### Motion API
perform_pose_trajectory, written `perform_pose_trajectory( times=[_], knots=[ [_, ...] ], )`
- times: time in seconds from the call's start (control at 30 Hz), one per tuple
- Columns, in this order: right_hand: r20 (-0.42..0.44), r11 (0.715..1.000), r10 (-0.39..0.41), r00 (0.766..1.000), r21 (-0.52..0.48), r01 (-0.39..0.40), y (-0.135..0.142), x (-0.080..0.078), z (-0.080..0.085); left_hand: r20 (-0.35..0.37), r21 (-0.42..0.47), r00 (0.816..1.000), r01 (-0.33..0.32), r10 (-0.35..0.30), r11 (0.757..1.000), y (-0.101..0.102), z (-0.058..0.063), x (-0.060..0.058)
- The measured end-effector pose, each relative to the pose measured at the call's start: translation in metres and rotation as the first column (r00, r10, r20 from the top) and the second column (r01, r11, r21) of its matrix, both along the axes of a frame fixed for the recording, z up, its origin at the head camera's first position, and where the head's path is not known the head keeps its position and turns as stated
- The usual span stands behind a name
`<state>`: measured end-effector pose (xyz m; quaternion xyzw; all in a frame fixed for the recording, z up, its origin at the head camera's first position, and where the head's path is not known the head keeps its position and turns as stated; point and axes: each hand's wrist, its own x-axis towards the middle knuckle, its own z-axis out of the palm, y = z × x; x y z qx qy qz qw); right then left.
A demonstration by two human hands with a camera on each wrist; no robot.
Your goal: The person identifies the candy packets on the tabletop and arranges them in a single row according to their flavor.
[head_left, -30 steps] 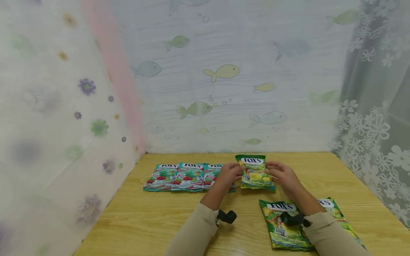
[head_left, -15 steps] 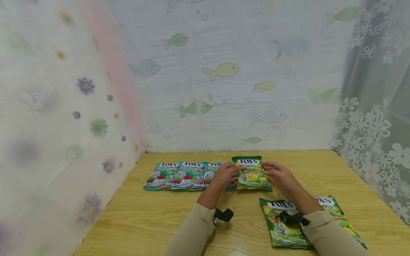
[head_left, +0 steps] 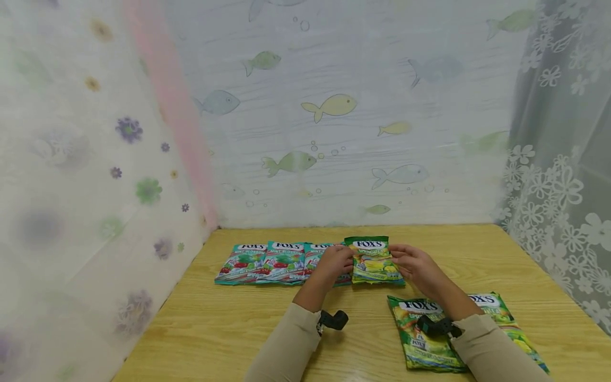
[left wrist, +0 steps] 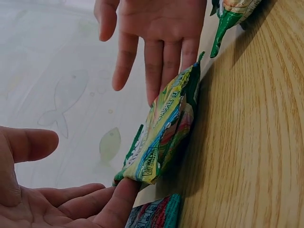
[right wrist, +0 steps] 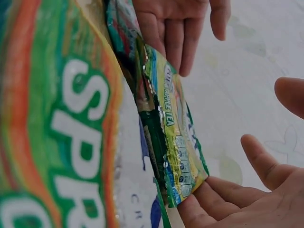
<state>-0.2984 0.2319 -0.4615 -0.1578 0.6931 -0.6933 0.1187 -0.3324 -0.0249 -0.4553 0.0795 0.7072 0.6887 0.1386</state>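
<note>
1. Nearest you on the wood-grained table, your two beige sleeves reach in from below, with a black wrist device at each cuff.
2. Toward the table's right edge, under your right forearm, lies a green Fox's packet, face up. A second green packet lies to its right, nearer that edge; your arm hides where they meet, so you cannot tell whether they touch.
3. Farther in, your left hand and right hand face each other. Your fingers are extended, and each thumb stands apart from them; neither hand clamps anything.
4. Between your hands is the Fox's Spring Tea packet, in the far half of the table, a little right of the middle of its far edge. Your left fingertips touch one side and your right fingertips the other. Its printed front faces you; you cannot tell whether it rests on the wood.
5. To its left, toward the far left corner, three teal Mint Blossom packets lie in an overlapping row. Your left hand partly hides the rightmost.
6. Beyond the far edge hangs a pale sheet printed with fish.
</note>
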Motion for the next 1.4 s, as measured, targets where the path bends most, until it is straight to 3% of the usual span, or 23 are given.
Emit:
perform_pose_trajectory(
  times=[0.47, 0.7, 1.03, 1.23, 1.4],
  knots=[
    [0.029, 0.996, 0.033, 0.999, 0.086, -0.035, -0.002, 0.0, -0.003, 0.011, -0.15, 0.999, -0.031, 0.033, 0.988, 0.0, 0.006, 0.007],
    [0.024, 0.988, 0.025, 0.999, 0.15, -0.028, 0.0, -0.003, -0.007, -0.012, -0.252, 0.998, -0.067, 0.066, 0.965, 0.002, 0.01, 0.011],
    [-0.022, 0.972, -0.053, 0.998, 0.23, 0.057, -0.004, -0.001, -0.003, -0.044, -0.282, 0.996, -0.081, 0.071, 0.956, 0.002, 0.012, 0.014],
    [-0.051, 0.95, -0.098, 0.994, 0.294, 0.109, -0.006, -0.001, -0.004, -0.068, -0.326, 0.997, -0.067, 0.047, 0.943, 0.001, 0.01, 0.01],
    [-0.079, 0.938, -0.092, 0.993, 0.328, 0.113, -0.004, 0.0, -0.006, -0.098, -0.399, 0.995, -0.035, -0.005, 0.916, -0.001, 0.006, 0.01]
  ],
)
